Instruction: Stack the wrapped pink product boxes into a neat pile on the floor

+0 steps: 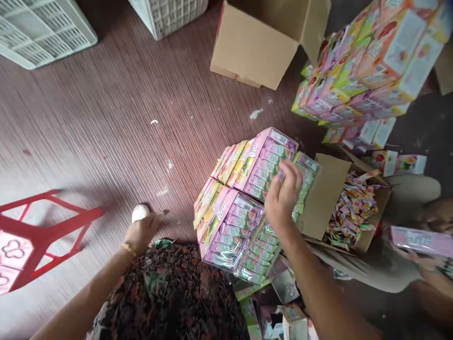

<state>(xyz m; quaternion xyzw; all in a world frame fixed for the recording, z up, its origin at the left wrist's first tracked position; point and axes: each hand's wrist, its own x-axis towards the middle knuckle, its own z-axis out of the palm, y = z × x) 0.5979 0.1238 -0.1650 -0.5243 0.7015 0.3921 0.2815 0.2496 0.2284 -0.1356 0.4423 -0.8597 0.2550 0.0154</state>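
Note:
My right hand (283,200) is over a block of pink and green display boxes, its fingers apart and slightly bent. It is at the upper pink box (264,163), whose clear front shows rows of purple and green sachets; whether it touches the box I cannot tell. Another pink box (230,224) lies closer to my body, with a green-sachet box (260,255) beside it. Down at the left, my left hand (143,231) is closed next to a white rounded object (140,212), perhaps a shoe tip. What its fingers hold, if anything, is hidden.
An open carton (255,42) stands at the top beside tall stacks of fruit-printed boxes (368,61). Loose sachets (352,208) fill another carton on the right. There a person holds a pink box (421,241). A red stool (49,231) and white crates (46,28) are left.

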